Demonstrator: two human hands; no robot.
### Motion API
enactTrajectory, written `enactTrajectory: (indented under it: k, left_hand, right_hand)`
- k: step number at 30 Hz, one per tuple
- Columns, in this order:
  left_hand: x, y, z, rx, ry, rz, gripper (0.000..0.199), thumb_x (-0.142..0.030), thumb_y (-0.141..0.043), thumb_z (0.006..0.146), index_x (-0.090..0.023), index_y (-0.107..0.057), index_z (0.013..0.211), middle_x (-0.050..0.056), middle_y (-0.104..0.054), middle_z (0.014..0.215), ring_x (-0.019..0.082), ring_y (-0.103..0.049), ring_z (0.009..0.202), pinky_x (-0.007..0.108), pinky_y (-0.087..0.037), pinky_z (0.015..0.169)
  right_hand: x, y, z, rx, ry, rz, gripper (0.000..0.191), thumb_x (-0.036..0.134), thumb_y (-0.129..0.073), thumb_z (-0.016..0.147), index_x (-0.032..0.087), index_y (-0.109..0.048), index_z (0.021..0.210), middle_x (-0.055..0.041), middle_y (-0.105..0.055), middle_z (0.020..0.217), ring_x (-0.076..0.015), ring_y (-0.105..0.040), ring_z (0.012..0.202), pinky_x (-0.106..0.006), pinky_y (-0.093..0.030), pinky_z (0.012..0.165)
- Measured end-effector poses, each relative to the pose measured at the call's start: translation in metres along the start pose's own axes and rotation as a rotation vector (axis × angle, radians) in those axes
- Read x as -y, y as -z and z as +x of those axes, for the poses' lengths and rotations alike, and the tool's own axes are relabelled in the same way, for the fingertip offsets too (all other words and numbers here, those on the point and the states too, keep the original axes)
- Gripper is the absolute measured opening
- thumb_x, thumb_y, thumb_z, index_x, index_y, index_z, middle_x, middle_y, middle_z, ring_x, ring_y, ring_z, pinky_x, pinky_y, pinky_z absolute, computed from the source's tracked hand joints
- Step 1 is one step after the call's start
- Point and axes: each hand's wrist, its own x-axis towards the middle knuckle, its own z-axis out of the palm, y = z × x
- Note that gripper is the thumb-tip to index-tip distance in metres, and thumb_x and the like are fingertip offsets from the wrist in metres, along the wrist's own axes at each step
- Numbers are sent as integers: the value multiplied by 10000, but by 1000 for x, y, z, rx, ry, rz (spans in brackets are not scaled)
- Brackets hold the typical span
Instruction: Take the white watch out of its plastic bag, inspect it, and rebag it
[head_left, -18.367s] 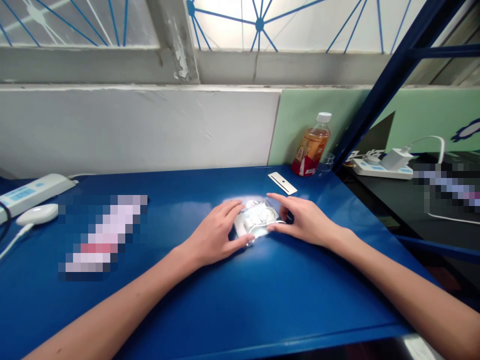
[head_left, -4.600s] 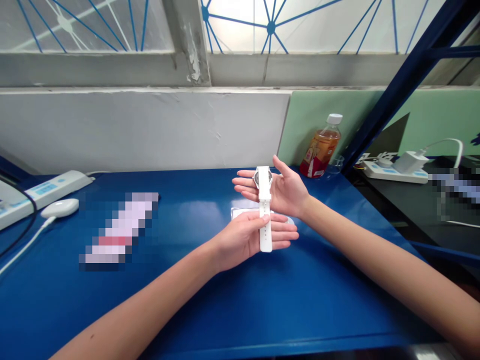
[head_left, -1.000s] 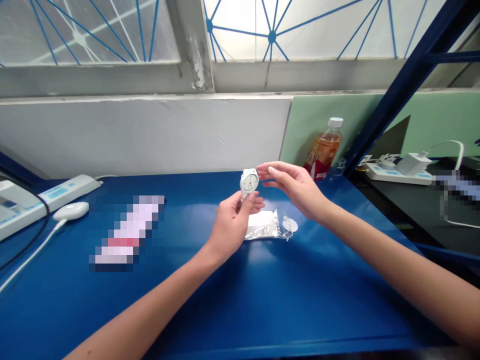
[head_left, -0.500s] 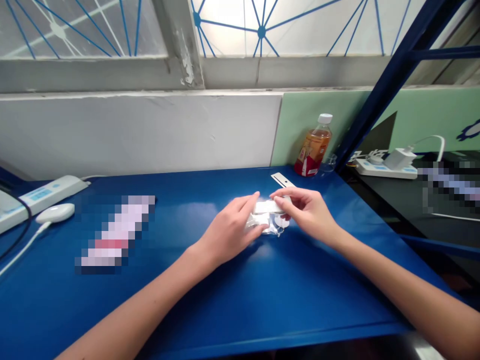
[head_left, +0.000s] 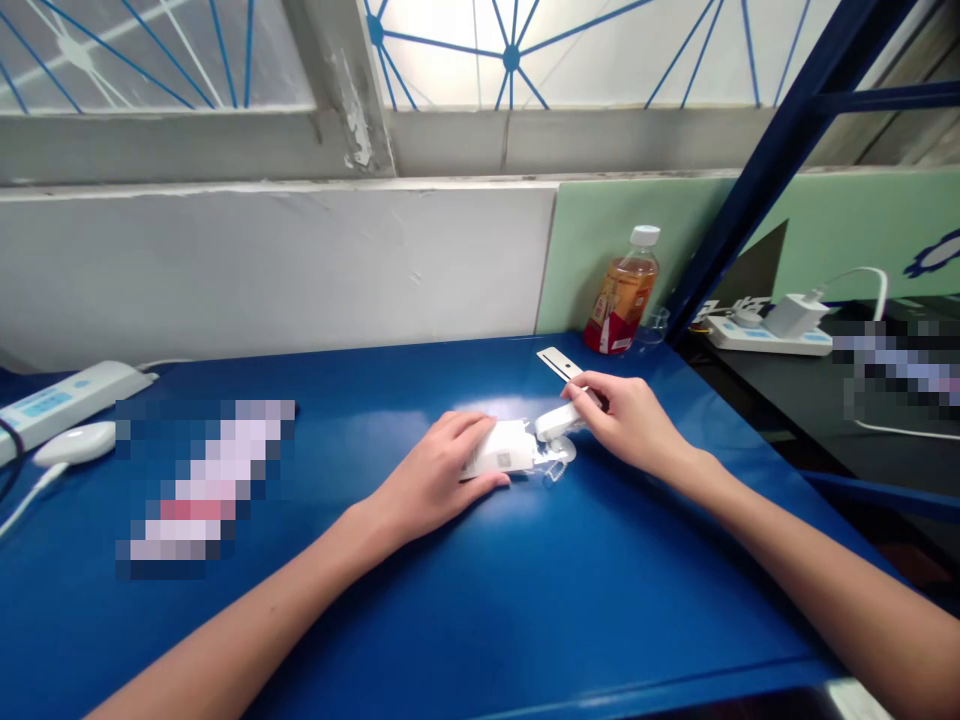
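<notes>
Pinching a white band [head_left: 559, 424] between thumb and fingers, my right hand [head_left: 600, 410] has a closed grip on one end of it while the other end points left. The rest of its shape is hidden in the palm, and I cannot make out finer detail from where I sit. My left hand [head_left: 450, 460] lies over the left end of a flat white packet [head_left: 511, 445], thumb along the near edge and fingers across the far side; I cannot tell whether it is squeezing or only resting there. The packet lies on the blue table [head_left: 480, 610], and I can see a small printed square on its exposed part. Crumpled clear plastic [head_left: 553, 474] sticks out at its right end, with a round white disc [head_left: 564, 451] just below the band's free end. The band is above the table, near the packet's right end.

Beyond the right hand I see a white card [head_left: 556, 361] with a dark line, flat on the table and partly covered by the fingers. Farther back stands a bottle [head_left: 621, 305] of amber drink with a white cap, near the green panel [head_left: 571, 250]. Over on the left are a white power strip [head_left: 82, 393], a white puck [head_left: 75, 443] on a cable, and a pixelated, unreadable shape [head_left: 214, 485].
</notes>
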Motion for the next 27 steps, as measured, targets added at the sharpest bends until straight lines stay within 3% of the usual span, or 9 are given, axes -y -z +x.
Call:
enactTrajectory:
  k: [5, 8, 12, 16, 19, 22, 27]
  left_hand:
    - [0, -3, -1, -75, -5, -8, 504, -382, -673, 899, -195, -510, 1339, 141, -580, 1296, 302, -528, 1206, 496, -466, 1000]
    - [-2, -3, -1, -98, -4, -8, 507, -373, -688, 887, -189, -519, 1328, 140, -586, 1287, 305, -532, 1201, 492, -472, 994]
    - [-2, -4, -1, -76, 0, -4, 510, -359, -711, 869, -178, -534, 1312, 142, -590, 1278, 302, -540, 1188, 474, -474, 993]
    - [0, -3, -1, -46, 0, 13, 518, -386, -694, 881, -165, -524, 1318, 152, -575, 1296, 298, -531, 1202, 467, -465, 1005]
    - [1, 0, -2, -30, 8, 30, 527, -413, -671, 894, -167, -516, 1334, 156, -564, 1317, 302, -518, 1230, 475, -456, 1019]
    - [2, 4, -1, -30, 31, 25, 518, -427, -667, 891, -172, -539, 1324, 158, -575, 1315, 310, -530, 1220, 480, -466, 1008]
    - [4, 7, -1, -30, 42, 8, 510, -434, -668, 886, -188, -556, 1319, 153, -588, 1308, 312, -551, 1199, 487, -479, 991]
  right_hand:
    - [0, -7, 0, 57, -2, 182, 251, 341, -483, 929, 196, -675, 861, -13, -633, 675, -158, -517, 561, -279, -352, 520]
    - [4, -15, -5, 91, -2, 211, 280, 394, -470, 951, 203, -668, 901, -6, -624, 637, -163, -530, 536, -282, -362, 514]
    - [6, -22, -12, 129, 46, -78, 281, 389, -454, 964, 204, -665, 982, -12, -631, 598, -194, -574, 553, -298, -353, 534]
    - [2, -14, -9, 98, 76, -349, 365, 445, -472, 955, 184, -670, 1116, -99, -716, 876, -267, -668, 751, -332, -410, 581]
    - [-2, 2, -3, 107, 244, -247, 360, 437, -488, 960, 194, -698, 1122, -125, -688, 1076, -271, -674, 910, -374, -504, 717]
    - [-6, 17, 2, 277, 480, -103, 330, 398, -583, 926, 240, -695, 1194, -104, -678, 1196, -269, -659, 1034, -403, -522, 868]
    - [-12, 17, 3, 356, 530, -116, 272, 334, -585, 944, 230, -736, 1146, -94, -725, 1162, -273, -695, 1008, -420, -547, 870]
